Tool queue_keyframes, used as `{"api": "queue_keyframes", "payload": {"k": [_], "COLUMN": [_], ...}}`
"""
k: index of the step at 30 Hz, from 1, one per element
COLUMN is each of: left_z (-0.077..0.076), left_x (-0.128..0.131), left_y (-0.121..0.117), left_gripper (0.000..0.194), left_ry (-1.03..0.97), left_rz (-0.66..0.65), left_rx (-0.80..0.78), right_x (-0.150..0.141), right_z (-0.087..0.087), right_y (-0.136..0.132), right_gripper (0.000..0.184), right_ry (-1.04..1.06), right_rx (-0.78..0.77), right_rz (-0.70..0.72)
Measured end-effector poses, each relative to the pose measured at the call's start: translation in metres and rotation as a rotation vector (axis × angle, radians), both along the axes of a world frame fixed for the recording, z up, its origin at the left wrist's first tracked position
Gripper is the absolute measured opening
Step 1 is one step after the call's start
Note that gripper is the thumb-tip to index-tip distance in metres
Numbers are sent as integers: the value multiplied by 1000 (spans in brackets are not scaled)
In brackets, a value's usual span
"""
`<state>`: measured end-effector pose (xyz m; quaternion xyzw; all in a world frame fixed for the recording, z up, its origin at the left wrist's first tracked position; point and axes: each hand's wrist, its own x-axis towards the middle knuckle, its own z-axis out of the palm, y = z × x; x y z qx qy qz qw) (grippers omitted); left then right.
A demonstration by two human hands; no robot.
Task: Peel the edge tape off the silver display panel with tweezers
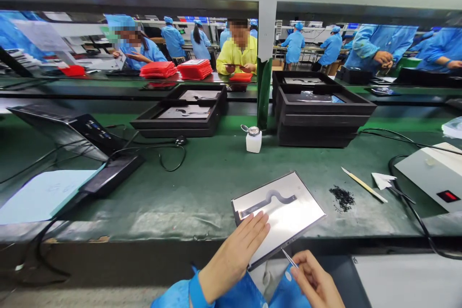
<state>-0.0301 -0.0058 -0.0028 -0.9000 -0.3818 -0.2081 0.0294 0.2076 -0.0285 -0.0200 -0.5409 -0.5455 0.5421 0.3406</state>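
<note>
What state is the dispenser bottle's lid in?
Open: the lid is tilted off to the left of the white dispenser bottle's metal top.

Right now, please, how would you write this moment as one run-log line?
left hand: flat on panel | right hand: tweezers at panel edge | nearby: white bottle, dark scraps
</note>
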Motion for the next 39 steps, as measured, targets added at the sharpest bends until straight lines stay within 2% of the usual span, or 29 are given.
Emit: {"api": "queue_keyframes", "payload": {"k": [7, 14, 22, 27, 34, 39], "left_z": [0, -3, -1, 3, 3, 6], "left_x": [0, 0, 2, 3, 5, 8], "left_y": [1, 0, -1, -2, 3, 8], "left_gripper": [84, 85, 86, 91, 95, 93], "left_ry": [-9, 11, 32, 43, 102, 113], "left_rz": [-4, 6, 12, 25, 53, 63], "left_rx": [18, 5, 36, 3, -41, -82], "right_x": [1, -2, 0, -4, -6, -11], "right_z": [2, 0, 3, 2, 17, 21], "right_y": [1, 0, -1, -1, 5, 5], "right_gripper": [53, 53, 54, 47, 60, 55], "right_ry": [-33, 56, -64, 54, 147, 252], "right_rx": [-37, -46, -2, -22, -218, -198], "right_rz": [52, -12, 53, -10, 29, 16]}}
